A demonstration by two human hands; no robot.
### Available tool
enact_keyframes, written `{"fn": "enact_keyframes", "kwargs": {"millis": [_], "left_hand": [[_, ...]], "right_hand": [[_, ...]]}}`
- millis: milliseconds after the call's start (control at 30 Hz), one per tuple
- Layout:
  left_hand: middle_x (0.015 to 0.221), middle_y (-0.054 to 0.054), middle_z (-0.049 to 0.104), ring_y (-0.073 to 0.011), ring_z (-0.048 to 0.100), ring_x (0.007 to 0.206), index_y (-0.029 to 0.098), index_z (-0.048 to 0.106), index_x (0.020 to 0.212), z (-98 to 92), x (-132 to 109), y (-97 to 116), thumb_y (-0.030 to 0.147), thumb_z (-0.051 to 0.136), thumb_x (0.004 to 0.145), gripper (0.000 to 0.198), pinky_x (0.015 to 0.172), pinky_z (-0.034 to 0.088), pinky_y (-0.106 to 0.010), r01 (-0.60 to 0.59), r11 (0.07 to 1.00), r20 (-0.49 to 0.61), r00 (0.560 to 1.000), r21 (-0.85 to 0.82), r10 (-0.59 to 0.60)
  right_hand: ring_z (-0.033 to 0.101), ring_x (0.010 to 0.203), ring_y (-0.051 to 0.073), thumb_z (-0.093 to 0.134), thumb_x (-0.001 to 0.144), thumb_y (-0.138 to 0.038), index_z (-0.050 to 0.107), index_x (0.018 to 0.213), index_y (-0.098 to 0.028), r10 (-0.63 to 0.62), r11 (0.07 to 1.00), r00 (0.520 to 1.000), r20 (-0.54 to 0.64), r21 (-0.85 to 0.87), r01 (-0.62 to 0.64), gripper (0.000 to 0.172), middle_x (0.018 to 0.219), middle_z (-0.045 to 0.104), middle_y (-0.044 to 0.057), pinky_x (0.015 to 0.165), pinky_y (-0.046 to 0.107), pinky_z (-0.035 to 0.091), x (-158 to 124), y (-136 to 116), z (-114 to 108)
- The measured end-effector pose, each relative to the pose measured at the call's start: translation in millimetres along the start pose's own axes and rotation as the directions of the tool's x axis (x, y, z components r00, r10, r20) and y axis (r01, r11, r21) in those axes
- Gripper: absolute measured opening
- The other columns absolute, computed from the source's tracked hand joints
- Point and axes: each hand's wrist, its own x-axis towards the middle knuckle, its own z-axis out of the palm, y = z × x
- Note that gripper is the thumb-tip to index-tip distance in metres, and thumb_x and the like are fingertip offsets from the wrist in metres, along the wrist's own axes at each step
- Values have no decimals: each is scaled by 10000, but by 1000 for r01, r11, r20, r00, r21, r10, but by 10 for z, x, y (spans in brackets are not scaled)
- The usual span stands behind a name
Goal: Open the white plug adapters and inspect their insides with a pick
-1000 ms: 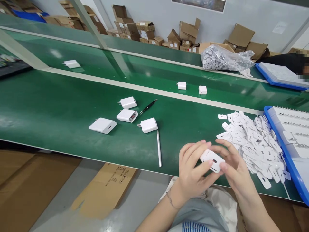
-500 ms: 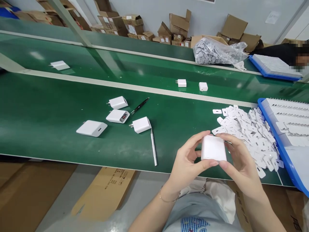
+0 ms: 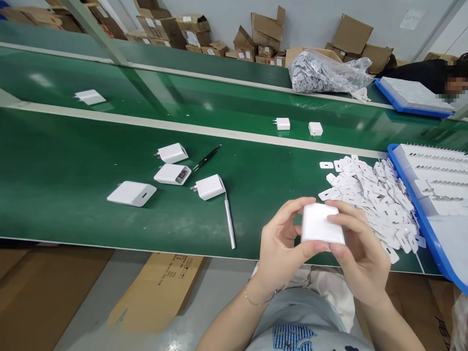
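Between both hands I hold a white charger (image 3: 320,225) above the bench's front edge. My left hand (image 3: 283,243) grips its left side, with the thumb along the near edge. My right hand (image 3: 360,248) holds the right side, one finger lying over the top face. Loose white end caps (image 3: 380,195) with slots lie heaped just beyond my right hand. To the left are several white chargers, one with its end open and inner parts showing (image 3: 173,174). Another charger (image 3: 210,187) touches the tip of a silver pen-shaped knife (image 3: 229,222). Black tweezers (image 3: 207,157) lie behind.
A blue tray (image 3: 420,209) with white plug housings stands at the right. Two chargers ride on the green belt (image 3: 234,112) behind the pale rail (image 3: 183,127). Farther back are a bag of small grey parts (image 3: 318,73), cardboard boxes (image 3: 268,31) and another person at the right.
A finger of my right hand has moved onto the charger's top face. The two chargers on the belt have shifted right. The view has moved slightly.
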Motion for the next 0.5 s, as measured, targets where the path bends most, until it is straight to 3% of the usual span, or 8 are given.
{"fn": "enact_keyframes", "kwargs": {"millis": [100, 300, 400, 500], "left_hand": [[1025, -101, 729, -227, 714, 920, 211, 789, 1094, 0, 24, -18, 485, 952, 606, 582, 634, 625, -224, 28, 1000, -10, 1000, 11, -28], [1090, -111, 759, -229, 743, 951, 218, 756, 1154, -24, 38, -96, 467, 908, 698, 542, 685, 636, -237, -12, 999, 32, 999, 50, 11], [1152, -122, 758, -258, 743, 1040, 242, 713, 1225, 2, 26, -118, 465, 876, 745, 553, 793, 646, -286, -152, 973, 151, 980, 172, 127], [1212, -122, 743, -283, 715, 1126, 294, 638, 1337, 58, 44, -106, 419, 834, 808, 578, 941, 621, -374, -375, 851, 375, 897, 367, 234]], "right_hand": [[539, 1285, 298, 679, 958, -268, 589, 1366, -394, 67, 995, 995, 68, 74, -72, 436, 1342, 636, 61, 994, 487, 527, 1, -18, -13], [560, 1281, 271, 712, 937, -292, 633, 1190, -345, 193, 961, 981, 12, 199, -192, 270, 1302, 637, 67, 985, 425, 539, 44, -38, -91], [598, 1222, 266, 770, 853, -527, 560, 1329, -380, 318, 888, 945, 68, 327, -323, 540, 1355, 608, 70, 956, 407, 563, 54, 79, -196], [677, 1075, 260, 726, 809, -683, 591, 1352, -327, 449, 753, 866, 221, 428, -500, 663, 1254, 679, 91, 902, 402, 580, -52, 238, -310]]}}
